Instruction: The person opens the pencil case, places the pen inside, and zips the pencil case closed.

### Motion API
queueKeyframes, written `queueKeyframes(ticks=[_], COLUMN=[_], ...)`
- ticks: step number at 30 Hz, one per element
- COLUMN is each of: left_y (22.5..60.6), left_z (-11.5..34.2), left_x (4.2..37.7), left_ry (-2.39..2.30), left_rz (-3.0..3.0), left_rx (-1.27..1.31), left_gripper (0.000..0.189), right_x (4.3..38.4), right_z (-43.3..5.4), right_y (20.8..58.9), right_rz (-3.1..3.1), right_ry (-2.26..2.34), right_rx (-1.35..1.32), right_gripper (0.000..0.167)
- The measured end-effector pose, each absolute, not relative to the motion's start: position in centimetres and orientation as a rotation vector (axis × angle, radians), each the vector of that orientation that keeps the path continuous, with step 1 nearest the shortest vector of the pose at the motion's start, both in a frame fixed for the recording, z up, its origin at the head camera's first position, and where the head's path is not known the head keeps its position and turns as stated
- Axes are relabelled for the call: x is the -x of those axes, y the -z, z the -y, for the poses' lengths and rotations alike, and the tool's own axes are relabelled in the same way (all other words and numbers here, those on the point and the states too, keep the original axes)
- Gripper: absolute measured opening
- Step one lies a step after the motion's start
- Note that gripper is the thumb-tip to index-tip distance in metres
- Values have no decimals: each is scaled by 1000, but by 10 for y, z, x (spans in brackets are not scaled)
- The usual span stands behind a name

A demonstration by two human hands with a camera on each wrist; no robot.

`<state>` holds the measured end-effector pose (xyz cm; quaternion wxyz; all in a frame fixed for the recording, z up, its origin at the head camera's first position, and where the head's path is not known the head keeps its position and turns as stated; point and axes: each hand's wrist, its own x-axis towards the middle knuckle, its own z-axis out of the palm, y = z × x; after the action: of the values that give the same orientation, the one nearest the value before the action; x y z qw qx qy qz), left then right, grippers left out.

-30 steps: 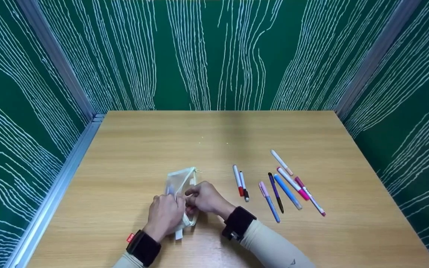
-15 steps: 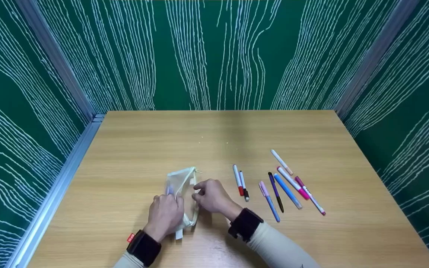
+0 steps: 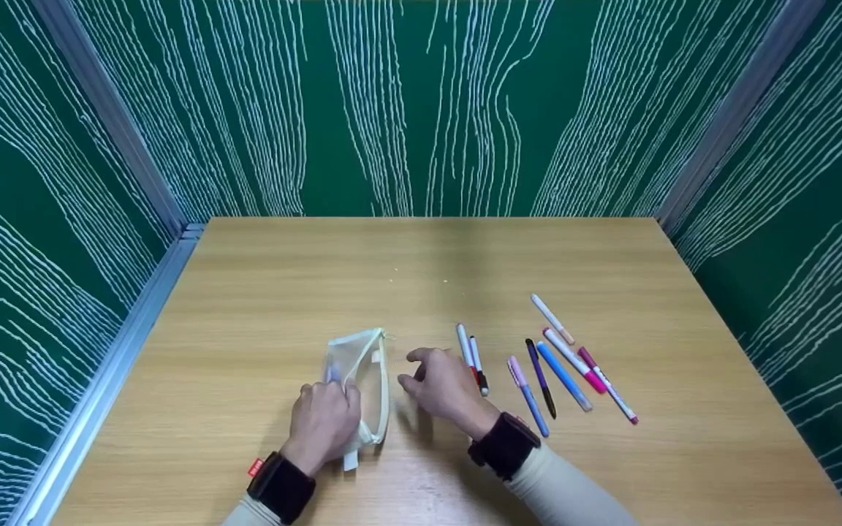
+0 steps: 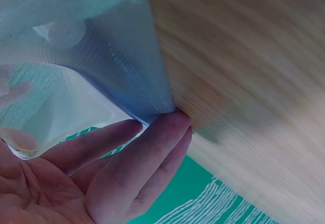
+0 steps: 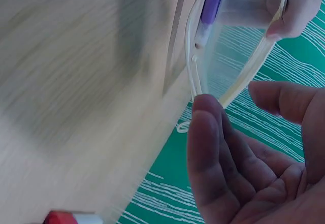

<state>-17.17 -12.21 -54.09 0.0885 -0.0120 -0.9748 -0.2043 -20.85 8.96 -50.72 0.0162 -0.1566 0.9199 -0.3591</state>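
Note:
A translucent mesh pencil pouch (image 3: 351, 361) with a pale zip edge stands gaping toward the right on the table. My left hand (image 3: 324, 422) grips its near side, fingers curled at the mesh, as the left wrist view also shows. Inside the pouch lies a purple pen (image 5: 212, 3), seen through the opening in the right wrist view. Off to the right of the pouch, my right hand (image 3: 444, 387) hovers with thumb and fingers apart, nothing between them. It partly covers a red-capped marker (image 3: 464, 343), beside which lies a black-capped marker (image 3: 476, 358).
Further right, several pens and markers lie spread out: a pink-and-blue pen (image 3: 529, 398), a dark purple pen (image 3: 541, 380), a blue marker (image 3: 564, 374), a pink-capped marker (image 3: 574, 358) and others. Green walls with white lines bound the wooden table (image 3: 282, 277) at back and sides.
My right hand has drawn out of the pouch opening and moved right toward the markers, its fingers parting. My left hand and the pouch have stayed in place.

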Motion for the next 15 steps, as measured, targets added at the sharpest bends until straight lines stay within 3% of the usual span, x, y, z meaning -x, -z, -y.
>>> queueKeyframes(ticks=[15], left_y=[543], left_z=[121], left_x=[170], left_ry=[593], left_rz=[2845], left_rx=[76], left_gripper=[50], right_x=[207], right_z=[-126], right_y=[497], right_rz=[-3117], right_ry=[896], right_rx=[417], right_gripper=[39])
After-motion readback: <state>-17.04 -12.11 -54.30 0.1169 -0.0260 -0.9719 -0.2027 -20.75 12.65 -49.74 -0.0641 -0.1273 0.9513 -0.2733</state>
